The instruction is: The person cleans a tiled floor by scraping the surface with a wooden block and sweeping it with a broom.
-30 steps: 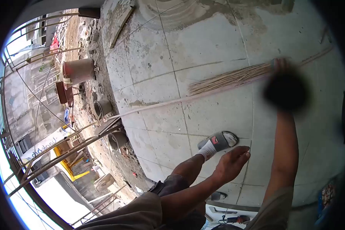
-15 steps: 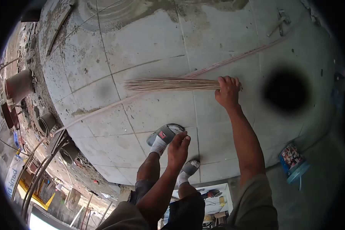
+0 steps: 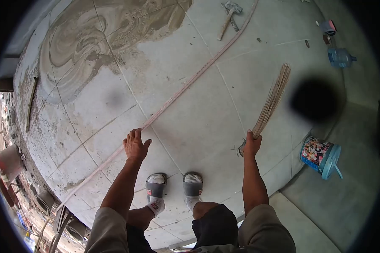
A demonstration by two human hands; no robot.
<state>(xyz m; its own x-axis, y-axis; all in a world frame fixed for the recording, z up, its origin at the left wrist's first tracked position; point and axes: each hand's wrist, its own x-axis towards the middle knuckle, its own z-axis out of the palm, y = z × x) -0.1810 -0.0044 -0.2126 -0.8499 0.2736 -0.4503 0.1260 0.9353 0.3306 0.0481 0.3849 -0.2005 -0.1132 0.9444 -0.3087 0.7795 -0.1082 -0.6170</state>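
Observation:
My right hand [image 3: 252,144] is wrapped around the bound end of a stick broom [image 3: 274,99], a bundle of thin brown sticks. Its loose tips fan out up and to the right, while wiry ends stick out below the fist. Over on the left, my left hand [image 3: 136,144] is empty with its thumb spread away from the fingers. Its fingertips overlap a long pinkish flat hose [image 3: 177,93] that runs diagonally across the tiled floor [image 3: 194,130].
Wet, sandy mud [image 3: 86,46] covers tiles at the upper left. A hammer [image 3: 229,19] lies near the hose at the top. To the right are a blue-lidded bucket [image 3: 318,154] and a plastic water bottle [image 3: 341,57]. A wooden strip [image 3: 31,103] lies far left.
The view has turned. The broom swung from pointing left to pointing up and right, still in my right hand. My left hand moved forward and left from above the slipper and opened.

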